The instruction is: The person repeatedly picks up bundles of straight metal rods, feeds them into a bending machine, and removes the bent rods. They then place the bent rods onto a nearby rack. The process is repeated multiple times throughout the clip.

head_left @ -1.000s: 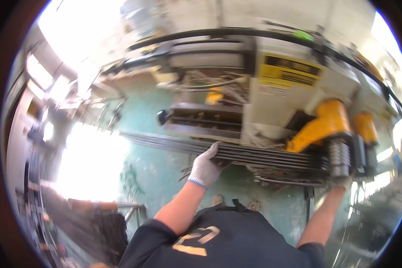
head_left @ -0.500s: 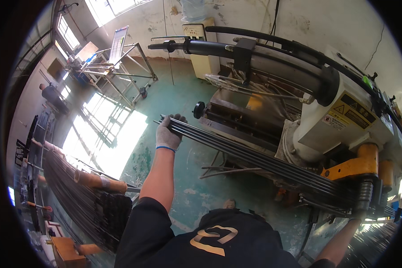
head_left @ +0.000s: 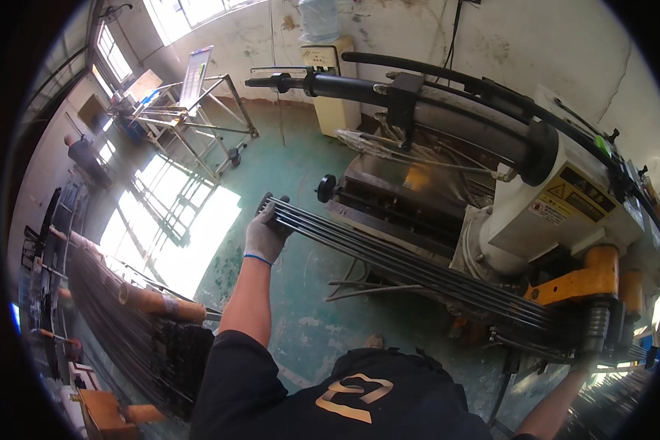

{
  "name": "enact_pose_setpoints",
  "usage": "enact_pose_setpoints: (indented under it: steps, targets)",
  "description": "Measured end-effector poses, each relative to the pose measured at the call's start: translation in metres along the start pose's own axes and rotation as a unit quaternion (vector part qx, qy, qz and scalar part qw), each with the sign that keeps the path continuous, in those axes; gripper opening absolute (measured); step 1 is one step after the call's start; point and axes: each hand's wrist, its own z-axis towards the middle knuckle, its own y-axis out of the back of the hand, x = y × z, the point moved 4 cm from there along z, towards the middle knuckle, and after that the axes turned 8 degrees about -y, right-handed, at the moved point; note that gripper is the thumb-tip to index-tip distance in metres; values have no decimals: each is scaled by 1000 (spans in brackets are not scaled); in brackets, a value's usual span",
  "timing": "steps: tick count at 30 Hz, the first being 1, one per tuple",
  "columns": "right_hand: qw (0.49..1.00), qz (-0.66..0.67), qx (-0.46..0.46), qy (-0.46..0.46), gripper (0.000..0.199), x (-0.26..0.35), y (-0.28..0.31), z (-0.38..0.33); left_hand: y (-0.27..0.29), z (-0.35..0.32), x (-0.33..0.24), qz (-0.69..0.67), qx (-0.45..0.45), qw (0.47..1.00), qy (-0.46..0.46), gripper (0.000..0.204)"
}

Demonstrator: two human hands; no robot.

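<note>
My left hand [head_left: 267,233], in a grey-white knit glove with dark fingertips, is closed around one end of a bundle of long, thin dark metal rods [head_left: 389,253]. From there the rods slant down to the right, side by side, along the front of a machine [head_left: 557,205]. At their other end, my right forearm [head_left: 554,403] reaches up to a coiled spring part [head_left: 597,328] beneath the machine's yellow arm [head_left: 565,284]. My right hand [head_left: 587,359] is mostly hidden there; its fingers do not show.
More dark rods [head_left: 117,323] lie in a large stack at left, beside a brown cardboard tube [head_left: 161,303]. A wheeled metal frame [head_left: 198,125] and a water dispenser [head_left: 330,95] stand beyond. Another person [head_left: 88,158] is far left. A black knob [head_left: 325,188] juts from the machine.
My left hand has shifted slightly left and down, and the rod ends in it show more clearly. My right arm stays at the machine. The view has tilted a little.
</note>
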Motion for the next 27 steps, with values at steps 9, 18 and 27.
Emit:
enact_pose_setpoints:
  steps: [9, 18, 27]
  targets:
    - [995, -19, -99, -20, 36, -65, 64, -27, 10, 12, -1, -19, 4, 1000, 1, 35]
    - [981, -33, -161, -108, 36, -168, 114, -73, -4, 0, -16, 98, 24, 994, 41, 43]
    - [978, -64, -135, -144, 37, -217, 113, -121, 19, 2, -34, 376, 73, 923, 37, 68]
